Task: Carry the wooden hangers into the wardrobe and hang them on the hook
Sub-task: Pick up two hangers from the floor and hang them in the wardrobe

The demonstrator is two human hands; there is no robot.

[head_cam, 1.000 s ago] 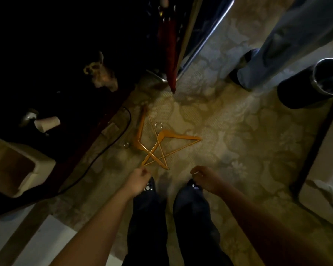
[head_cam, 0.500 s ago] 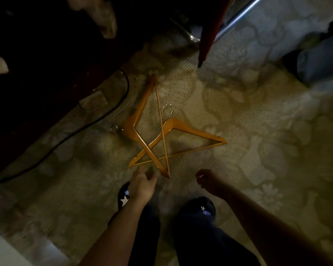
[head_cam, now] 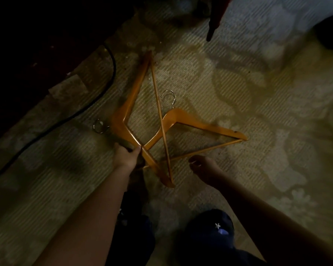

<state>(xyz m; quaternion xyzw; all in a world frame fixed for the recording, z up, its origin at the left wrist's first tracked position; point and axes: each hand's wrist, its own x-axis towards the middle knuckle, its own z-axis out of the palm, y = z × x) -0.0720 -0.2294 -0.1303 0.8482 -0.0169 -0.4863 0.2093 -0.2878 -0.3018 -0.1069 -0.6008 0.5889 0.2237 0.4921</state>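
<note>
Nearest the camera, dark trousers (head_cam: 210, 233) bearing a small star are seen, and two bare forearms are stretched forward over them. The floor is covered by a pale carpet (head_cam: 261, 173) patterned with ribs and large flower shapes; the room is dimly lit.

The left hand (head_cam: 126, 157) is laid on the left hanger (head_cam: 123, 120), and its fingers (head_cam: 119, 146) and thumb are curled round the hanger's near arm, right at the point where the two hangers cross. The right hand (head_cam: 204, 169) is held low above the carpet with its fingers (head_cam: 193, 161) loosely curled, and nothing is held in it. The fingertips are just beside the thin bar of the right hanger (head_cam: 200, 125); whether the bar is touched cannot be told.

Both wooden hangers are lying flat on the carpet and are crossed over each other, each with a metal hook at its crown.

Farther left, a black cable (head_cam: 109, 73) is trailed across the carpet beside dark furniture (head_cam: 46, 35). At the top, a dark pointed tip (head_cam: 210, 35) is hung above the floor.
</note>
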